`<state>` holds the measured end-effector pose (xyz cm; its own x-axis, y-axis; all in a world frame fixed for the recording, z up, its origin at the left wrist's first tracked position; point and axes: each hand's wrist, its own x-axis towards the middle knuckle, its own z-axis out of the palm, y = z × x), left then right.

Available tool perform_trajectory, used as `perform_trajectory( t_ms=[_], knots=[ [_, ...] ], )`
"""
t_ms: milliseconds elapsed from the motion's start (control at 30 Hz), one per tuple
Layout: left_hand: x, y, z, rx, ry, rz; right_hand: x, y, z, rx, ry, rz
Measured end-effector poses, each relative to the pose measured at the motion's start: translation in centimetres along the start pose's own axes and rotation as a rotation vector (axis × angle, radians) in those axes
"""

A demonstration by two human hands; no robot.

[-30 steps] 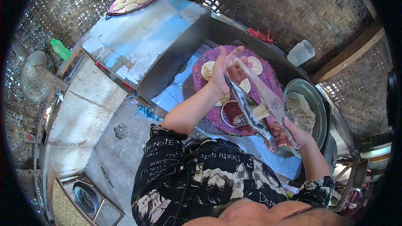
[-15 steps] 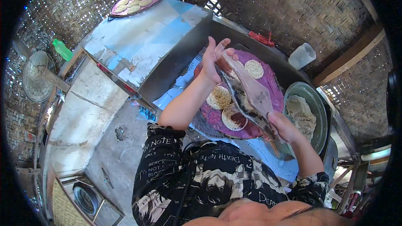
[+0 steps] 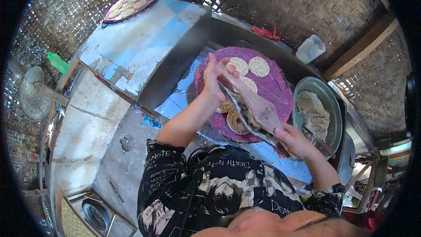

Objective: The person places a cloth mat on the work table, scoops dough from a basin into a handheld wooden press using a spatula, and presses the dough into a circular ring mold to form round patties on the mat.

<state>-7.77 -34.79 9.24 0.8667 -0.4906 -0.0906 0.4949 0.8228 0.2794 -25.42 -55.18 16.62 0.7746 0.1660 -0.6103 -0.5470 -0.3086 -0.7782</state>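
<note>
A long, hinged-looking tool (image 3: 258, 107) with a smooth pinkish-grey upper face and a dark, worn side slants between my hands. My left hand (image 3: 213, 81) bears on its far end, palm against the side and fingertips curled over the top. Round its near end my right hand (image 3: 293, 141) is closed, thumb on the upper face. Beneath lies a purple round tray (image 3: 276, 85) bearing several flat discs of pale noodle-like strands, such as one disc (image 3: 259, 66) at the far side. A ring mould (image 3: 231, 125) with strands inside sits below the tool, partly covered by it.
Right of the tray stands a green basin (image 3: 337, 125) with pale dough (image 3: 313, 112) and a stick-like handle (image 3: 322, 144) over its rim. A translucent container (image 3: 310, 49) and red plastic (image 3: 266, 33) sit behind. Far left, another tray (image 3: 153, 1) of discs rests on a box (image 3: 131, 39).
My left hand has come nearer to me along the tool, and its fingers curl more over the end. The tool has swung slightly, uncovering more discs. The whole view has shifted a little.
</note>
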Motion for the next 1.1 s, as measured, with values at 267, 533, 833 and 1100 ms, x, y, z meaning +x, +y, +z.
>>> perform_trajectory(
  t_ms=[267, 533, 833, 1100],
  knots=[
    [0.7, 0.7, 1.0, 0.019, -0.004, 0.043, 0.8, -0.2, 0.5, -0.137, 0.140, -0.129],
    [0.6, -0.3, -0.9, -0.076, -0.223, -0.118, -1.0, 0.1, -0.6, -0.059, 0.032, 0.003],
    [-4.7, -2.2, 2.7, 1.383, -0.097, 0.368, 4.5, 1.0, 1.5, 0.121, 0.003, -0.720],
    [-8.0, 4.5, -3.9, 1.143, 0.022, 0.570, 8.3, 3.2, 1.0, -1.201, 0.457, -0.702]
  ],
)
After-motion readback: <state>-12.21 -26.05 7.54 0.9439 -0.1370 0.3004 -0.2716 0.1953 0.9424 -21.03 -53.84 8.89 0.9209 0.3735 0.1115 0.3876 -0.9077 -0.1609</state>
